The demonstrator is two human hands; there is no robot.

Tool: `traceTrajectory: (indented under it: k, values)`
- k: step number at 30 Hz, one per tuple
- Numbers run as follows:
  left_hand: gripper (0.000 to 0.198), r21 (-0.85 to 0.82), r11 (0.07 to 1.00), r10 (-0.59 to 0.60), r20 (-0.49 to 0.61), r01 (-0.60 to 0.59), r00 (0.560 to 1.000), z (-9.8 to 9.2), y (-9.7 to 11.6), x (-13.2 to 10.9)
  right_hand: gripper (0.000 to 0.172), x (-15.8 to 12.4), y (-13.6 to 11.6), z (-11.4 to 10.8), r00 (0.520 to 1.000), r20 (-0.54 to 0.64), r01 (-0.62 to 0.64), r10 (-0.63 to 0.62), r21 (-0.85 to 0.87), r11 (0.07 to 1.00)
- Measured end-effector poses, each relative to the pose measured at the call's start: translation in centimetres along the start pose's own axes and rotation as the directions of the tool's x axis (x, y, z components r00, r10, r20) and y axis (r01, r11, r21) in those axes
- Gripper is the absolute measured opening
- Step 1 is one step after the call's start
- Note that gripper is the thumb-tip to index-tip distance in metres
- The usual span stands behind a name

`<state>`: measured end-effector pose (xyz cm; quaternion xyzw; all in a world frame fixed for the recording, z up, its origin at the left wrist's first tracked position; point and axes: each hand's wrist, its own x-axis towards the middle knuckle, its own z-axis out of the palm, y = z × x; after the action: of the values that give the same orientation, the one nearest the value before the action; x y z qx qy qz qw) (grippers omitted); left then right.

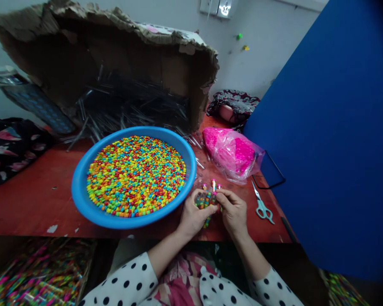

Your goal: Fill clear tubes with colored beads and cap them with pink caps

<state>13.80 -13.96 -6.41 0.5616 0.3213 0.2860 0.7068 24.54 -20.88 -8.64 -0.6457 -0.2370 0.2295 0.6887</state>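
Over the front edge of the red table, my left hand (194, 214) is closed around a bunch of clear tubes (204, 199) filled with coloured candies. Several of the tubes have pink caps at their upper ends. My right hand (234, 210) is beside it, thumb and fingertips pinched on the pink cap (214, 194) of one tube. The fingers hide part of the bunch. Just left of my hands stands a blue basin (191, 170) full of small red, yellow, green, orange and blue candies (137, 174).
Behind the basin, a torn cardboard box (204, 72) holds many empty clear tubes (130, 106). A bag of pink caps (231, 153) and scissors (262, 206) lie to the right, near a blue panel (332, 140). A bottle (35, 102) leans at left, by a floral bag (12, 148).
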Motion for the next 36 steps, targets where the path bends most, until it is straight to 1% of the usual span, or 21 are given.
traceTrajectory:
  k: [4, 7, 9, 11, 15, 20, 24, 28, 29, 30, 31, 32, 34, 36]
  values:
    - [0.028, 0.033, 0.999, 0.009, 0.038, -0.01, 0.999, -0.3, 0.2, -0.1, 0.014, 0.6, -1.1, -0.9, 0.989, 0.143, 0.061, -0.042, -0.127, 0.99]
    - [0.028, 0.038, 0.999, 0.004, 0.051, -0.006, 0.999, -0.3, 0.3, -0.1, 0.013, 0.8, -1.9, -1.3, 0.964, 0.251, 0.139, -0.087, -0.197, 0.97]
    - [0.029, 0.016, 1.0, -0.003, 0.059, 0.002, 0.998, -0.3, 0.3, -0.1, 0.013, 0.7, -2.2, -1.5, 0.946, 0.295, 0.204, -0.135, -0.215, 0.955]
    - [0.032, -0.019, 1.0, -0.016, 0.057, 0.017, 0.998, -0.2, 0.3, -0.1, 0.013, 0.4, -2.2, -1.5, 0.942, 0.287, 0.242, -0.174, -0.224, 0.944]
    - [0.039, -0.099, 0.993, -0.055, 0.034, 0.059, 0.998, -0.1, 0.1, 0.0, 0.014, 0.0, -1.4, -1.6, 0.949, 0.226, 0.269, -0.22, -0.216, 0.939]
    - [0.041, -0.17, 0.981, -0.09, 0.041, 0.096, 0.995, -0.1, -0.3, 0.2, 0.015, 0.5, -0.6, -2.2, 0.913, 0.289, 0.347, -0.289, -0.171, 0.922]
    - [0.04, -0.164, 0.981, -0.097, 0.031, 0.101, 0.995, 0.0, -0.6, 0.4, 0.013, 0.7, -0.7, -2.1, 0.886, 0.299, 0.42, -0.354, -0.197, 0.886]
    - [0.035, -0.108, 0.991, -0.085, -0.009, 0.084, 0.996, 0.2, -0.5, 0.6, 0.015, 0.1, -0.5, -1.5, 0.866, 0.226, 0.495, -0.445, -0.272, 0.825]
    - [0.034, -0.098, 0.992, -0.079, -0.019, 0.077, 0.997, 0.3, -0.4, 0.7, 0.015, -0.1, -0.3, -1.3, 0.868, 0.207, 0.495, -0.452, -0.279, 0.823]
    - [0.033, -0.092, 0.993, -0.074, -0.025, 0.071, 0.997, 0.4, -0.2, 0.8, 0.014, -0.1, -0.1, -1.3, 0.878, 0.189, 0.477, -0.439, -0.279, 0.834]
    - [0.033, -0.092, 0.993, -0.073, -0.024, 0.071, 0.997, 0.4, -0.1, 0.9, 0.013, -0.2, 0.1, -1.2, 0.9, 0.168, 0.434, -0.401, -0.269, 0.86]
    - [0.033, -0.101, 0.992, -0.079, -0.017, 0.077, 0.997, 0.5, 0.0, 1.0, 0.012, -0.1, 0.3, -1.2, 0.929, 0.144, 0.366, -0.34, -0.251, 0.896]
    - [0.033, -0.144, 0.984, -0.104, 0.012, 0.105, 0.994, 0.5, 0.1, 1.2, 0.013, 0.2, 0.6, -1.2, 0.98, 0.091, 0.192, -0.178, -0.185, 0.964]
    - [0.035, -0.194, 0.974, -0.119, 0.019, 0.12, 0.993, 0.3, 0.1, 1.4, 0.017, 0.9, 0.6, -1.2, 0.998, 0.041, 0.05, -0.046, -0.083, 0.995]
